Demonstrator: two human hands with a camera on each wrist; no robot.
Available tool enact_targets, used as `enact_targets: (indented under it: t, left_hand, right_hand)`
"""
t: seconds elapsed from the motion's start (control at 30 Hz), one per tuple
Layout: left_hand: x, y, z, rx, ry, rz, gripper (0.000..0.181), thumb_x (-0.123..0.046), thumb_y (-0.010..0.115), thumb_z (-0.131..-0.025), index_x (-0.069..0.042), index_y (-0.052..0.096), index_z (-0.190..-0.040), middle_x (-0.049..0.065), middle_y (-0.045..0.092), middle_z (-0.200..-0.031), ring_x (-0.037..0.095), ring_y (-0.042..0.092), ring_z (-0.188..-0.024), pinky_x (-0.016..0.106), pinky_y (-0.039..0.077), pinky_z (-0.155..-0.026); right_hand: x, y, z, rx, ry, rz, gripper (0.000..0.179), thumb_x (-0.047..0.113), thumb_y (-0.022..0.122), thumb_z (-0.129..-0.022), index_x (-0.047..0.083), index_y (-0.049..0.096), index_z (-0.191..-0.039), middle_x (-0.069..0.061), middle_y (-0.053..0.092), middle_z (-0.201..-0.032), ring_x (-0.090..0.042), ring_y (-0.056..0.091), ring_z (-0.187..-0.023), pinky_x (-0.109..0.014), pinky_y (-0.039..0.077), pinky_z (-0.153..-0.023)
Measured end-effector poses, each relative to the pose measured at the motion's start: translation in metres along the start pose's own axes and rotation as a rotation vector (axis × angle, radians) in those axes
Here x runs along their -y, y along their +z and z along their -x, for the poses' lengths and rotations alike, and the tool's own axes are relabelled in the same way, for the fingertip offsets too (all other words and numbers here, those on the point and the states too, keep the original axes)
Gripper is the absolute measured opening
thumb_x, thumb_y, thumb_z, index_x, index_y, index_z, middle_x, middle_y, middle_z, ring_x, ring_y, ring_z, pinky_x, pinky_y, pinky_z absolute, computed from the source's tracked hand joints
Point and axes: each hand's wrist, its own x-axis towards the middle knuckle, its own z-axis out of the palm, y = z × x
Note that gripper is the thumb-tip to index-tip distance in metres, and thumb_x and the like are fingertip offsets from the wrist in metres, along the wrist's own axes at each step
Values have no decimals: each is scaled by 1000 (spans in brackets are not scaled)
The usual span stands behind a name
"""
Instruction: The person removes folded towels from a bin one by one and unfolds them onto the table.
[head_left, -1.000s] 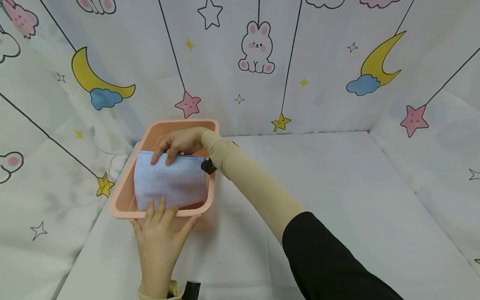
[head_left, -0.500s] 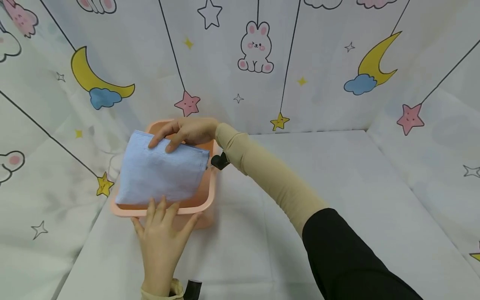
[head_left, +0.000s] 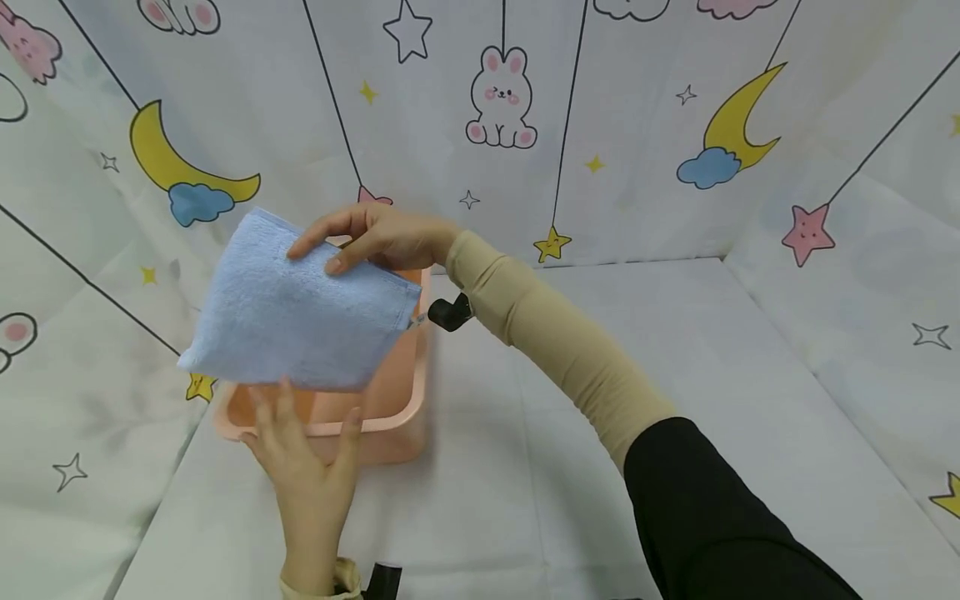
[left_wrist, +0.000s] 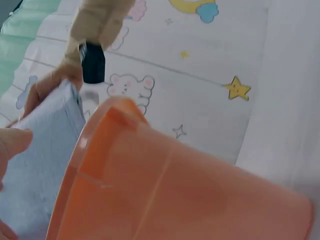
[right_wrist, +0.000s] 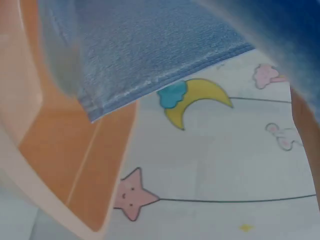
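Observation:
A folded light blue towel [head_left: 288,312] hangs tilted over the peach plastic bin [head_left: 390,446]. My right hand [head_left: 382,237] pinches its upper edge, the thumb and fingers on the near face. The towel covers much of the bin's opening in the head view. My left hand [head_left: 307,475] is at the bin's front rim with its fingers extended, the fingertips close below the towel's lower edge. In the left wrist view the towel [left_wrist: 35,165] lies beside the bin's rim and left fingers [left_wrist: 15,142] overlap it. The right wrist view shows the towel's hemmed corner [right_wrist: 95,112] over the bin.
The bin stands at the left of a white-covered table [head_left: 570,400]. Behind it rises a white cloth backdrop [head_left: 435,125] printed with moons, stars and rabbits; another patterned side [head_left: 82,308] borders the table's left. A black wrist camera [head_left: 450,312] sits by the right sleeve.
My right hand has lifted the towel up out of the bin and tilted it toward the left. My left hand has stayed at the front rim, shifting slightly left.

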Motion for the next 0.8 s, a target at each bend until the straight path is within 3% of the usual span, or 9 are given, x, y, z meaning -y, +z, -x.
enact_targets:
  t: [0.13, 0.23, 0.37, 0.43, 0.5, 0.67, 0.8]
  left_hand:
    - [5, -3, -10, -105, 82, 144, 80, -27, 67, -85, -11, 21, -148, 21, 2, -156, 33, 4, -145, 59, 13, -113]
    - [5, -4, -13, -149, 137, 259, 82, -20, 69, -84, -8, 20, -148, 16, 9, -156, 27, 15, -145, 41, 20, -117]
    - [-2, -3, -10, -72, 135, 598, 85, 1, 65, -83, -10, 13, -149, 15, 13, -154, 26, 30, -136, 27, 31, -111]
    - [-7, -2, -9, -17, 112, 803, 86, 12, 60, -81, -13, 13, -149, 15, 12, -153, 28, 34, -131, 25, 36, -106]
    - [-11, -1, -9, 11, 94, 938, 85, 18, 56, -80, -15, 17, -149, 15, 12, -152, 28, 38, -126, 26, 41, -101]
    - [-18, 1, -13, 56, 104, 1095, 82, 19, 55, -80, -13, 21, -147, 15, 15, -149, 28, 38, -121, 27, 50, -90]
    - [-24, 3, -20, 89, 133, 1165, 81, 19, 57, -79, -12, 24, -146, 16, 14, -148, 31, 33, -125, 31, 48, -94]
  right_hand:
    - [10, 8, 7, 22, -53, 37, 32, -11, 58, -82, -4, 62, -113, -10, 57, -125, -24, 55, -112, -35, 50, -86]
    - [15, 12, 13, 44, -96, 73, 31, -10, 58, -82, -1, 65, -110, -11, 56, -124, -26, 53, -114, -36, 49, -89]
    - [16, 13, 26, 67, -151, 106, 31, -9, 57, -82, 8, 70, -104, -8, 56, -121, -25, 50, -117, -35, 47, -92]
    - [16, 12, 33, 62, -174, 113, 32, -9, 57, -82, 12, 71, -102, -7, 57, -118, -26, 49, -116, -35, 47, -90]
    - [15, 10, 42, 41, -186, 109, 35, -9, 56, -82, 16, 71, -100, -3, 58, -116, -25, 50, -113, -33, 48, -88]
    - [12, 4, 64, -36, -192, 95, 38, -11, 54, -82, 19, 72, -98, 3, 61, -111, -21, 53, -107, -31, 50, -84]
    - [6, -1, 77, -75, -206, 98, 40, -11, 53, -82, 20, 71, -101, 2, 60, -113, -21, 51, -108, -28, 48, -83]
